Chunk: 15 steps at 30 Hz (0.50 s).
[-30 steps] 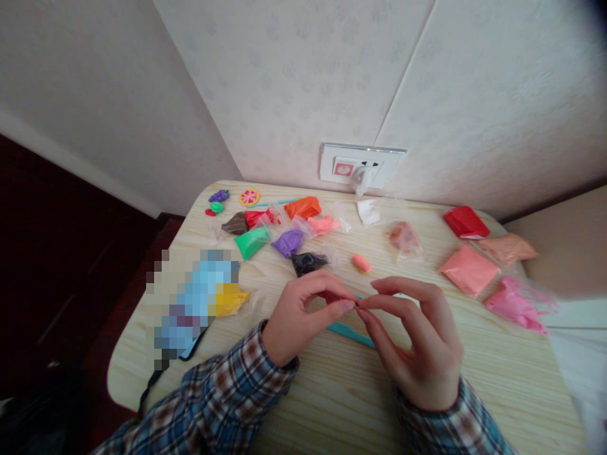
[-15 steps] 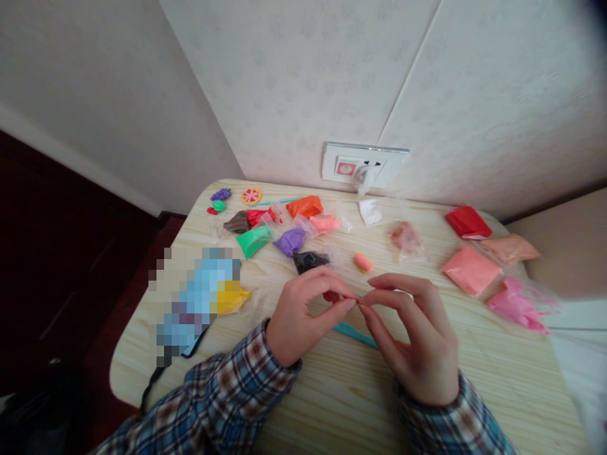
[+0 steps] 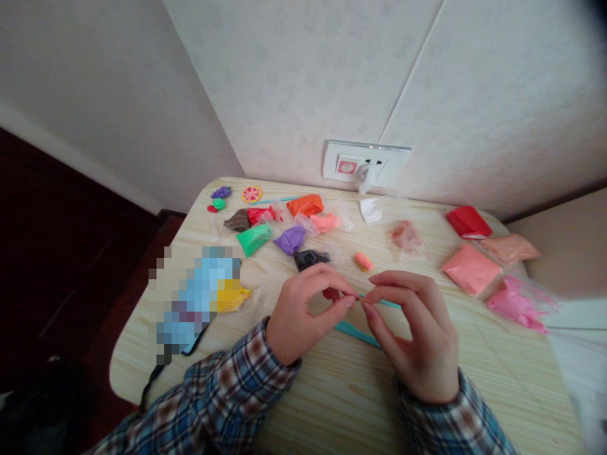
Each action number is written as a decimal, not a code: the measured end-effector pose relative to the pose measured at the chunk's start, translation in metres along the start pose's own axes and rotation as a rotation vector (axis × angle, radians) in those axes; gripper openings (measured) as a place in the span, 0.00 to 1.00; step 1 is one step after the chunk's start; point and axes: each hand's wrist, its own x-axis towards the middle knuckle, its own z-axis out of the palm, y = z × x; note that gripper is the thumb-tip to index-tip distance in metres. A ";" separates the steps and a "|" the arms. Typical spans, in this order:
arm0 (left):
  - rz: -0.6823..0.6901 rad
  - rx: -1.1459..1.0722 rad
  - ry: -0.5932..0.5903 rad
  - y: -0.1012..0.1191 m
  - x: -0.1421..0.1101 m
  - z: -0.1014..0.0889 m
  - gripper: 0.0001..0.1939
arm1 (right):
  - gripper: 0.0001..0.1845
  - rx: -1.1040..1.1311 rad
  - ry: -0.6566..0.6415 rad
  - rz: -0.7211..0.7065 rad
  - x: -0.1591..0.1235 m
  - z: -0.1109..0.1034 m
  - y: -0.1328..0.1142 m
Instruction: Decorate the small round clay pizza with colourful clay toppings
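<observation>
A red clay bit (image 3: 331, 294) is pinched by the left hand (image 3: 303, 316). The right hand (image 3: 417, 341) is pinched at its fingertips above a teal tool (image 3: 356, 333) on the bench (image 3: 332, 392).

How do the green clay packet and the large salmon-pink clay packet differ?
The green clay packet is smaller and lies at the table's left among other packets; the large salmon-pink clay packet is broader and flatter and lies at the right. Green is far from the right hand; pink is nearer. Both lie untouched on the wooden table.

A home room: wallpapered walls (image 3: 303, 76), wall socket (image 3: 364, 162), small wooden table (image 3: 332, 392).
</observation>
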 end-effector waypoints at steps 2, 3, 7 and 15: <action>-0.005 -0.003 0.003 0.000 0.000 0.000 0.03 | 0.08 0.064 0.020 0.045 0.000 -0.001 -0.001; -0.008 -0.005 0.004 0.000 0.000 0.000 0.03 | 0.07 0.116 0.036 0.079 0.001 -0.002 -0.001; -0.023 -0.018 0.004 0.000 0.001 -0.001 0.03 | 0.04 0.424 0.105 0.273 0.003 -0.005 0.000; -0.040 -0.003 0.004 0.000 0.001 -0.002 0.04 | 0.05 0.786 0.123 0.462 0.002 -0.005 0.009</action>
